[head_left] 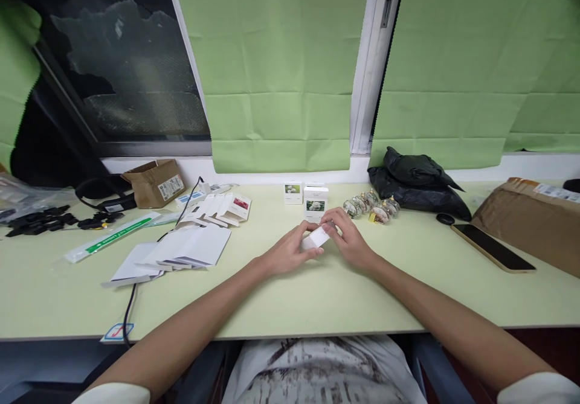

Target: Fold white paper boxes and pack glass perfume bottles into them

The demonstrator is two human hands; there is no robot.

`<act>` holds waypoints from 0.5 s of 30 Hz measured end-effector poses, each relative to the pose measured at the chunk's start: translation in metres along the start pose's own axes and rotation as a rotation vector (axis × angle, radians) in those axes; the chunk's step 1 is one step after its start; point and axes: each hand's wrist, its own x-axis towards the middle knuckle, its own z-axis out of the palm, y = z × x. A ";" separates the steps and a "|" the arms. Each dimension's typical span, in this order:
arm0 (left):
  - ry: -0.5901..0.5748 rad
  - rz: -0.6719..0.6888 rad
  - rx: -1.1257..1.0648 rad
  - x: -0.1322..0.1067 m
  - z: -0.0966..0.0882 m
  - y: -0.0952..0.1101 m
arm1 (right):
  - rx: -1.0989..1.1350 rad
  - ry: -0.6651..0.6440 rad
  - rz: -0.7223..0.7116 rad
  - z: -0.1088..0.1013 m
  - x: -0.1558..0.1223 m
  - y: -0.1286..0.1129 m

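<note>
Between my two hands, just above the table, is a small white box point(316, 238), tilted. My left hand point(286, 250) is closed around its left side, the thumb along the near edge. My right hand point(347, 238) has its fingertips on the box's top right end. Right behind them stands a white box with a white-flower picture point(315, 207), and a similar flower box point(292, 194) stands farther left. To the right of these lie several small round glass bottles with gold-coloured parts point(370, 203). The side of the held box facing away from me is hidden.
Flat white cartons point(194, 246) lie in a stack on the left, with printed cartons point(233, 208) behind. A black cable point(130, 307) runs over the front edge. Farther out are an opened cardboard box point(156, 185), a black plastic bag point(417, 186), a phone point(492, 247) and a large carton point(530, 223).
</note>
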 end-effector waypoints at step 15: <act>0.062 0.093 0.239 -0.003 -0.001 -0.017 | 0.596 -0.254 0.539 0.018 -0.009 0.033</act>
